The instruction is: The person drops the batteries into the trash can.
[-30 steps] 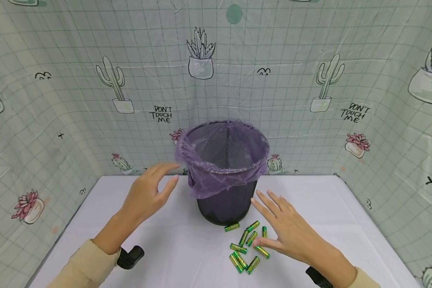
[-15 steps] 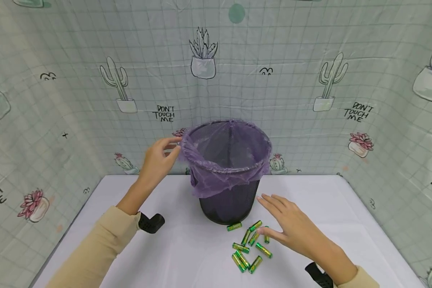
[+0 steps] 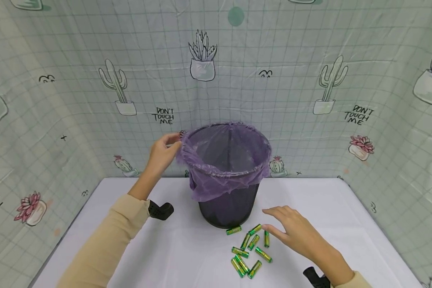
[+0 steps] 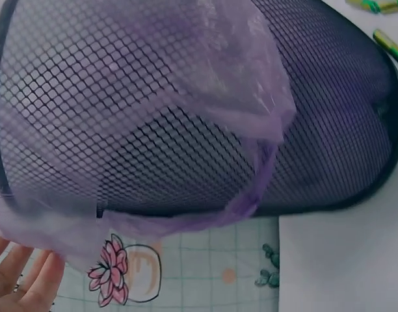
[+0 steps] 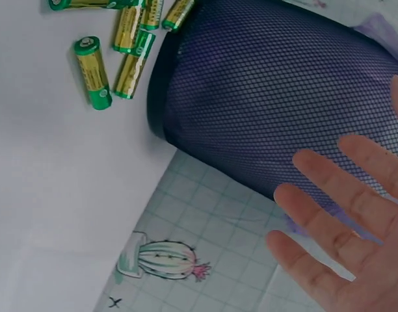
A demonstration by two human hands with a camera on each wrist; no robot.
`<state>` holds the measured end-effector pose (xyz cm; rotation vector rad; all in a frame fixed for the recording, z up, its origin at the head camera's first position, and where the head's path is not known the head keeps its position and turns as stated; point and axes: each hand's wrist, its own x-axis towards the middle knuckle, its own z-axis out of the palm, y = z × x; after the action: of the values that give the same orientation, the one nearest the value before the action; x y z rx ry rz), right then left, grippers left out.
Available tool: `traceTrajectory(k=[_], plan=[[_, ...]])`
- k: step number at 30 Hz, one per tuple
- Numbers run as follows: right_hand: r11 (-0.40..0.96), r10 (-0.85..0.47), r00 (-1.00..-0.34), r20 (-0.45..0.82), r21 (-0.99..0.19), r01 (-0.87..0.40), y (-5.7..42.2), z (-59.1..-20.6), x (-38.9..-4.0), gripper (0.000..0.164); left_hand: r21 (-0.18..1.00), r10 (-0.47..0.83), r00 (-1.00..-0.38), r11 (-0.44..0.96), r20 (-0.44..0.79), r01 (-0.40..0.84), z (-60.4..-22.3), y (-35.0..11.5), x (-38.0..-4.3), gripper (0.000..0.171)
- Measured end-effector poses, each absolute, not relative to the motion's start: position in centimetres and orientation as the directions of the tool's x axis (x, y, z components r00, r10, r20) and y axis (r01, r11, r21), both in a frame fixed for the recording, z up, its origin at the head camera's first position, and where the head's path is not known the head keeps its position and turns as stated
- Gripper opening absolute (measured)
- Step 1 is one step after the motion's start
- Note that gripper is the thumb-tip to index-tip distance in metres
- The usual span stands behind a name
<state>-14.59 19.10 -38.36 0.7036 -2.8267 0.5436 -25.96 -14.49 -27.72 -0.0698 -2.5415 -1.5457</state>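
A black mesh wastebasket (image 3: 230, 206) stands upright, lined with a purple plastic bag (image 3: 216, 186) whose edge is folded down over the rim. My left hand (image 3: 162, 154) is at the left side of the rim, fingertips right at the bag's edge. In the left wrist view its fingers (image 4: 46, 276) look extended, partly overlapped by the film. My right hand (image 3: 291, 230) hovers right of the basket with nothing in it, fingers spread in the right wrist view. Several green and yellow batteries (image 3: 263, 255) lie between it and the basket's base; one battery (image 5: 93, 73) lies apart from the others.
The wastebasket and batteries are on a white-covered table (image 3: 187, 256). Behind and at both sides hangs a grid-patterned curtain (image 3: 147, 72) printed with cacti. A black wrist device (image 3: 161, 211) is on the left sleeve.
My left hand has risen and moved right, up to the bag's edge at the rim. My right hand has shifted slightly down and right, away from the basket. The batteries stay put.
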Motion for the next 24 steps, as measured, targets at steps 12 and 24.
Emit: traceTrajectory(k=[12, 24], plan=[[0.793, -0.342, -0.923, 0.178, -0.472, -0.385, 19.3, -40.5, -14.8, 0.043, 0.957, -0.022, -0.998, 0.285, -0.052, -0.056, -28.4, -13.5, -26.8, 0.05], [0.763, -0.29, -0.95, 0.114, -0.571, -0.302, 19.4, -42.3, -15.2, 0.037, 0.962, -0.037, -0.998, 0.264, -0.056, -0.063, -28.7, -13.5, -27.0, 0.051]])
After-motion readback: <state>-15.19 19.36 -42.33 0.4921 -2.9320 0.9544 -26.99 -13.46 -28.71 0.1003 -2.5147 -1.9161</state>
